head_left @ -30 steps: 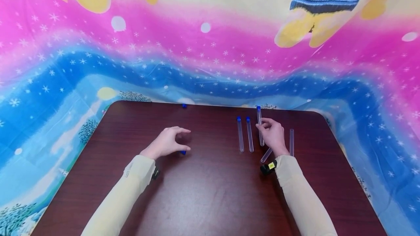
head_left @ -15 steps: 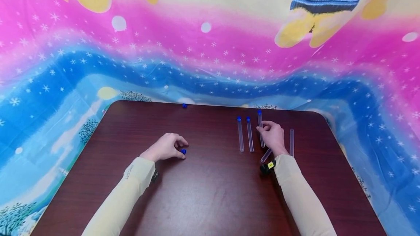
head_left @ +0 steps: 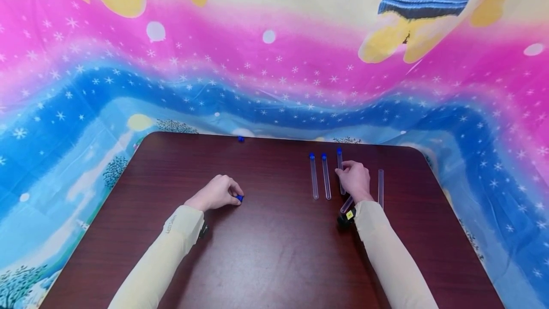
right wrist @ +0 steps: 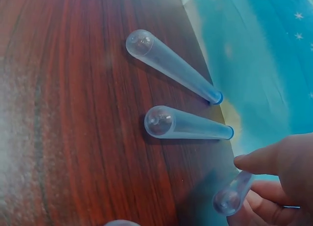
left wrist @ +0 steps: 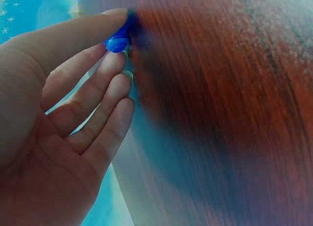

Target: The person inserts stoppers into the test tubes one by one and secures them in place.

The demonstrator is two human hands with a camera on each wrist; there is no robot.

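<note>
My left hand pinches a small blue cap between thumb and fingertips, close over the table left of centre. In the left wrist view the cap shows under the thumb tip, the other fingers extended beside it. Over on the right, my right hand holds a clear test tube with a blue cap on its far end. The right wrist view shows the rounded bottom of this tube between thumb and fingers. To its left lie two capped test tubes, one outer and one inner.
An uncapped tube lies right of the right hand, partly hidden by the sleeve. Another tube lies slanted under that wrist. One more blue cap sits at the far edge of the brown table, before a patterned cloth backdrop.
The left fingers have closed from a wide spread onto the blue cap. My right hand has drawn the capped tube slightly nearer, alongside the two other capped tubes.
</note>
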